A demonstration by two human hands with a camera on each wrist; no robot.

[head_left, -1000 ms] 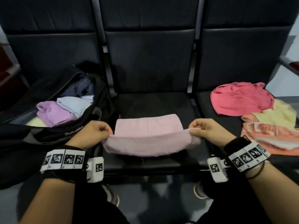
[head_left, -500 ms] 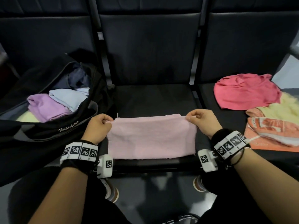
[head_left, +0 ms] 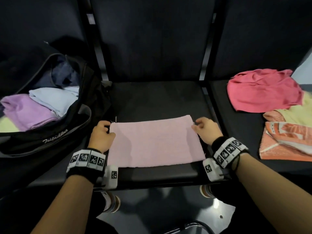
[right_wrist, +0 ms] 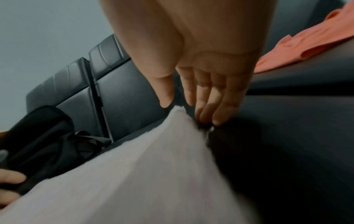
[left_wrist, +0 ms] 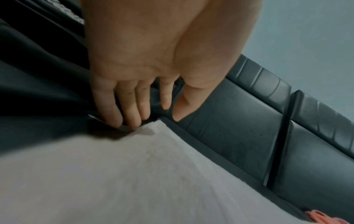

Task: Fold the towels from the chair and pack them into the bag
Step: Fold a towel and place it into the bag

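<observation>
A pale pink towel (head_left: 155, 142) lies folded flat on the middle seat (head_left: 157, 98) of the black chair row. My left hand (head_left: 101, 132) sits at its far left corner, my right hand (head_left: 202, 129) at its far right corner. In the left wrist view the left hand (left_wrist: 155, 121) has straight fingers whose tips touch the towel (left_wrist: 134, 174) edge, thumb apart. In the right wrist view the right hand (right_wrist: 184, 110) has straight fingers beside the towel (right_wrist: 134, 174) corner, nothing pinched. An open black bag (head_left: 50, 141) lies on the left seat.
Inside the bag lie a folded purple towel (head_left: 28, 112) and a light blue towel (head_left: 52, 98). The right seat holds a loose pile: a deep pink towel (head_left: 263, 90), a yellow towel (head_left: 297, 112) and an orange patterned towel (head_left: 287, 142).
Both hands carried the towel's near edge over to its far edge, laid it flat and let go of the corners. The towel now lies in a smooth rectangle.
</observation>
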